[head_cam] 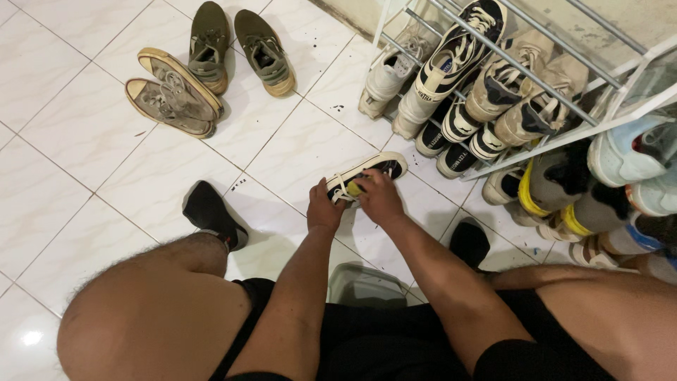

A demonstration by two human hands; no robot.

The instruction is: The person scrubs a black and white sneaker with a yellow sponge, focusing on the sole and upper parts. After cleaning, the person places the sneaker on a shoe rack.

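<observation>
Bare knees frame our view. Beyond them our left hand (324,209) and right hand (379,197) close their fingers around a black sneaker (367,173) on the white tile floor (84,183). Its long axis runs diagonally, toe toward the shoe rack (536,85). Left of the sneaker, well apart, lie two olive shoes (236,44).

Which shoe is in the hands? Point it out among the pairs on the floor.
The black sneaker with white sole, held by the left hand and right hand. The olive pair and grey pair lie untouched farther off.
</observation>
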